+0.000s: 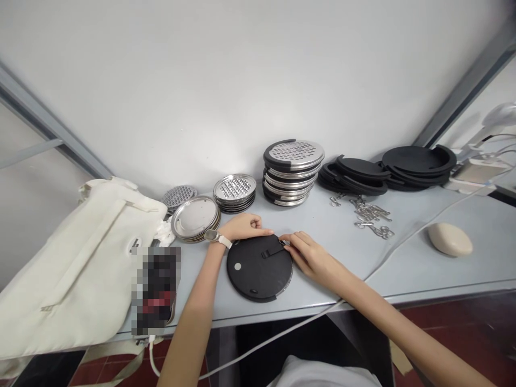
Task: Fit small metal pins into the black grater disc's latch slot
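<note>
A round black disc (258, 271) with a metal rim lies flat on the grey table (403, 258) right in front of me. My left hand (244, 227), a watch on its wrist, is curled at the disc's far left edge and presses on it. My right hand (308, 255) rests at the disc's right edge, its fingertips on a small black clip at the top of the disc. Neither hand lifts the disc off the table.
Behind stand a tall stack of assembled perforated discs (293, 171), a low stack of perforated metal plates (234, 192), plain metal plates (195, 217) and black rings (387, 169). Loose metal clips (368, 215), a cream oval object (449, 239), a white bag (76, 269) and a cable (282, 333) lie around.
</note>
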`<action>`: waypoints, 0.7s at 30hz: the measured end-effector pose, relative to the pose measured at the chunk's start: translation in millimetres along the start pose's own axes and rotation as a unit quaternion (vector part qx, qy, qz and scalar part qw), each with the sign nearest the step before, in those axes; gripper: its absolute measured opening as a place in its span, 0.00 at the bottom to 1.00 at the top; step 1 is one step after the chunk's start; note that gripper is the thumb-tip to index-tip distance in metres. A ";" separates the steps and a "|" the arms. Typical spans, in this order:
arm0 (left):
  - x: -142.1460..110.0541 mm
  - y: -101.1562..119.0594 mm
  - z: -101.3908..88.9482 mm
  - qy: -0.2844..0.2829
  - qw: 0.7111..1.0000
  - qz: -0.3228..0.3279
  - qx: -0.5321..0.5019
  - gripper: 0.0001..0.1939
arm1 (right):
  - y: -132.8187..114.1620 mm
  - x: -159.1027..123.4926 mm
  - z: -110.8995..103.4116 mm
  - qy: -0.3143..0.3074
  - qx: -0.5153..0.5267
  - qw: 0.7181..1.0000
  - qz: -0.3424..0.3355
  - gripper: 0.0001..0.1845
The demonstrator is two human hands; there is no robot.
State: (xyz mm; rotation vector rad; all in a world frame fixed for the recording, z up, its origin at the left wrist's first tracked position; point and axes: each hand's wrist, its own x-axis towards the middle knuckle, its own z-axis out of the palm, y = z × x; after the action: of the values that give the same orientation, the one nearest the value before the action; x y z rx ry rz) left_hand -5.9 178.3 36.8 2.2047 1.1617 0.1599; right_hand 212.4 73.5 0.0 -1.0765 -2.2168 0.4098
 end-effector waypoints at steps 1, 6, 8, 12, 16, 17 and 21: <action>0.0 -0.2 0.1 0.001 1.000 0.001 -0.001 0.27 | 0.3 -0.1 0.2 0.000 0.000 1.000 0.001 0.12; 0.0 -2.3 1.0 0.006 1.000 0.005 -0.003 0.26 | 0.3 -0.4 -0.6 0.004 0.006 1.000 0.004 0.12; 0.3 -3.0 1.4 0.006 1.000 0.005 -0.003 0.26 | 0.1 -0.5 -1.0 0.006 0.008 1.000 0.004 0.12; 0.9 -4.0 2.0 0.005 1.000 0.001 -0.004 0.26 | -0.1 -0.9 -1.3 0.010 0.006 1.000 0.005 0.12; 1.0 -4.4 2.1 0.005 1.000 -0.004 -0.007 0.27 | -0.5 -1.1 -1.2 0.005 0.006 1.000 0.012 0.12; 0.9 -4.3 2.0 0.004 1.000 -0.004 -0.007 0.27 | -0.6 -1.0 -1.2 0.005 0.006 1.000 0.014 0.12; 0.5 -4.1 1.7 0.004 1.000 -0.005 -0.006 0.27 | -0.7 -0.6 -1.1 0.007 0.008 1.000 0.017 0.12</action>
State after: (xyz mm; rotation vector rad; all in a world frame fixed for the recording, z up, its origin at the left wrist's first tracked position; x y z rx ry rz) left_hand -7.9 179.5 32.9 2.1900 1.1736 0.1715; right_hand 213.1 72.6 1.0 -1.1066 -2.1818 0.4323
